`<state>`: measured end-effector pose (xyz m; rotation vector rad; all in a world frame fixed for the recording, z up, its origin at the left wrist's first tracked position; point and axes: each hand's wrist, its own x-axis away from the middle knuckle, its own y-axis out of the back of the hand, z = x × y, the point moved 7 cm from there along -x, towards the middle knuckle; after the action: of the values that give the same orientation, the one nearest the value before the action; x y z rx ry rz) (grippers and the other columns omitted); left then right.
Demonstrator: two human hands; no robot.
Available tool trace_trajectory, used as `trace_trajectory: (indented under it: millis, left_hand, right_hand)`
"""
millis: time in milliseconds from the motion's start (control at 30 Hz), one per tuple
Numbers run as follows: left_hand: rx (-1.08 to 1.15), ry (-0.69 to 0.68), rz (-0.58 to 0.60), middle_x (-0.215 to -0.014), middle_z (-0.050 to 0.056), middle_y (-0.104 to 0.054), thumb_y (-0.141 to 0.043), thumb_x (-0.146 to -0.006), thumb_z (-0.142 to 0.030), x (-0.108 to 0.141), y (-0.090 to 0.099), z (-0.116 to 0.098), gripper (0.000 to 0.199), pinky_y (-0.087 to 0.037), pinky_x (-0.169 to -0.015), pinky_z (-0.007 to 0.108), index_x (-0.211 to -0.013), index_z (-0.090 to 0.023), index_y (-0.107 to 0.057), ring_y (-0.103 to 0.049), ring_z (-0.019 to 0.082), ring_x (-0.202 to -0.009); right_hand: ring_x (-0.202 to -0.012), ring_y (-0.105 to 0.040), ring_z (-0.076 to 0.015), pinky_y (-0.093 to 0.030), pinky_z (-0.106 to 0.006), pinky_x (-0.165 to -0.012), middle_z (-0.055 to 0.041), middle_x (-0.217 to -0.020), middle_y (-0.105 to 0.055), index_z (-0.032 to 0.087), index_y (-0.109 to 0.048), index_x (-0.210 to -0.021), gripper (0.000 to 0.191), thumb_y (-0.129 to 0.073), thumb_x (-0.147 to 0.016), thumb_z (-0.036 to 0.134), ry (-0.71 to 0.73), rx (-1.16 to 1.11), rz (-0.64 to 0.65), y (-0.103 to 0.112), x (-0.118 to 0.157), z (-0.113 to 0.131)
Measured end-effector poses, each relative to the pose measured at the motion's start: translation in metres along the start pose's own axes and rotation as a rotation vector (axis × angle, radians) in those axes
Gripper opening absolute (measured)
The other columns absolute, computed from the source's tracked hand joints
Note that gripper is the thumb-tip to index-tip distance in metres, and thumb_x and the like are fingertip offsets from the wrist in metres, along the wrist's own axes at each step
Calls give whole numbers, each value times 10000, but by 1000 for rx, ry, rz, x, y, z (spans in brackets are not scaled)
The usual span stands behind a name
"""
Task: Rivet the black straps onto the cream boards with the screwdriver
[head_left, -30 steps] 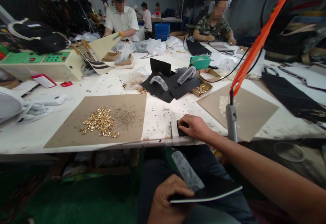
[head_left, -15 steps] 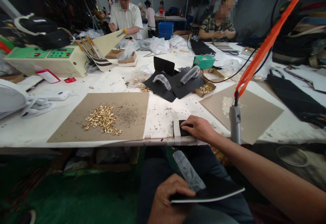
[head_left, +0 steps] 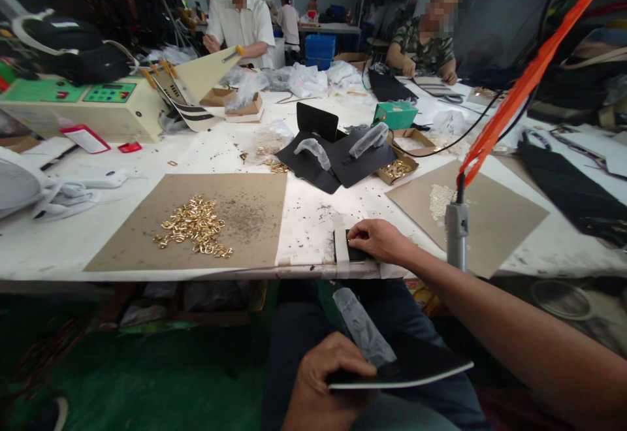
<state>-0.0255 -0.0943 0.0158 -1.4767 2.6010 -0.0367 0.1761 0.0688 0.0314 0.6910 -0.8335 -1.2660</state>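
My left hand (head_left: 328,372) sits low over my lap and grips a flat black bag panel (head_left: 406,366) with a pale edge. A strip wrapped in clear plastic (head_left: 362,326) rises from that panel. My right hand (head_left: 379,241) rests at the table's near edge, its fingertips on a small black piece (head_left: 345,246). That piece lies beside a white strip of tape (head_left: 341,245), and my fingers hide part of it.
Brown card sheets hold a heap of gold metal rings (head_left: 193,225) and pale beads (head_left: 441,201). Black panels (head_left: 343,160), a tray of rings, a machine (head_left: 83,108) and plastic bags crowd the table. A grey post (head_left: 456,235) with an orange strap stands right of my right hand. Co-workers sit beyond.
The whole view has tilted slightly and shifted as my head moved. My right hand stays on the small black piece, and my left hand still holds the panel.
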Motion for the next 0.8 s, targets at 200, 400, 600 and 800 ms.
trace_trajectory:
  millis: [200,400,600,800]
  left_hand:
    - [49,42,-79,-760,75,-710,-857,-763,-248,-1,2,2,81,-501,-660,247,-801,-193,-812,-656,150,-682]
    - [63,49,-89,-767,78,-712,-861,-769,-282,-2,3,-2,105,-495,-671,248,-803,-193,-817,-657,152,-693]
    - [67,57,-74,-766,71,-709,-861,-762,-246,-3,1,0,81,-493,-662,246,-803,-195,-814,-655,147,-685]
    - [-13,17,16,-789,82,-723,-841,-781,-207,-7,5,-3,84,-517,-679,244,-855,-185,-809,-686,158,-716]
  right_hand:
    - [-849,-682,-189,-489,-275,-761,-12,-969,-773,257,-801,-920,136,-691,-842,237,91,-14,-1,-1,4,4]
    - [-935,-695,-208,-514,-295,-858,-30,-1042,-770,263,-816,-1005,211,-656,-874,220,156,-40,-30,0,5,-3]
    - [-893,-695,-203,-497,-289,-786,-11,-989,-770,277,-817,-907,121,-709,-853,286,93,53,-69,7,5,-7]
    - [-839,-697,-193,-463,-281,-723,14,-940,-788,286,-808,-840,105,-705,-853,296,88,126,-4,7,-1,2]
